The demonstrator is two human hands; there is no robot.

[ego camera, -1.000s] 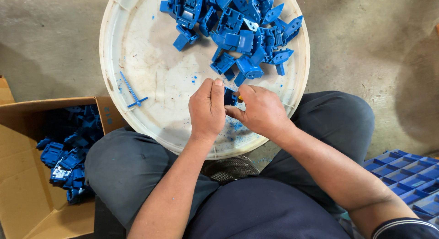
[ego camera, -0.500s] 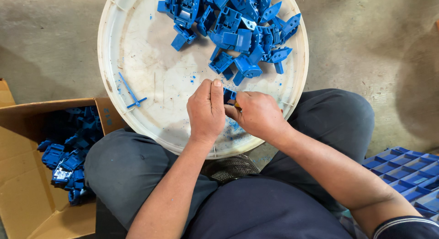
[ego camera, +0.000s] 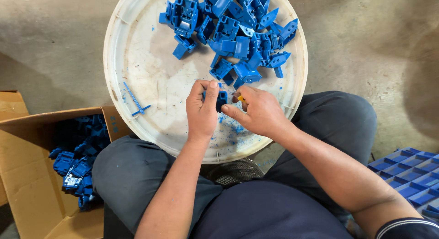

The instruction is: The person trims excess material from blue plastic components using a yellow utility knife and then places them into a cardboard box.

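I see my left hand (ego camera: pixel 202 112) gripping a small blue plastic part (ego camera: pixel 221 99), fingers closed around it, just above the near half of the round white tray (ego camera: pixel 137 56). My right hand (ego camera: pixel 258 112) pinches a small yellow-tipped tool (ego camera: pixel 240 98) against that part (the tip is mostly hidden). A pile of blue parts (ego camera: pixel 233 33) fills the tray's far side. A cardboard box (ego camera: pixel 32 184) holding more blue pieces sits at my left.

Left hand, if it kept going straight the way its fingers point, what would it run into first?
The left hand points up the round white tray. Past the small blue part it holds, it would likely first meet the pile of blue parts, though height is unclear.
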